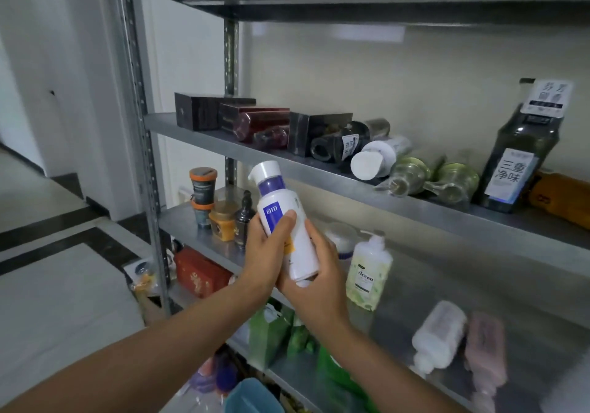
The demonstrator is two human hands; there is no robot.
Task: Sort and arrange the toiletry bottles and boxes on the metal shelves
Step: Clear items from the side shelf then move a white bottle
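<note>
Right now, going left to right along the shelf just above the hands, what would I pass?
Black box → dark red boxes → second black box → dark bottle lying down → white bottle lying down → two clear green bottles → tall upright bottle → orange package.

Upper shelf (319, 170): boxes (204, 111) sit at the left end, toppled bottles (376, 157) lie mid-shelf, and a tall bottle (517, 163) stands upright to their right. Middle shelf (447, 285) below: jars (202, 189) stack at the left, a pump bottle (368, 272) stands further right, and two more bottles (439, 333) lie beyond it. In front of both shelves, the left hand (265, 253) and right hand (319, 275) grip the held bottle (284, 221) between them.
</note>
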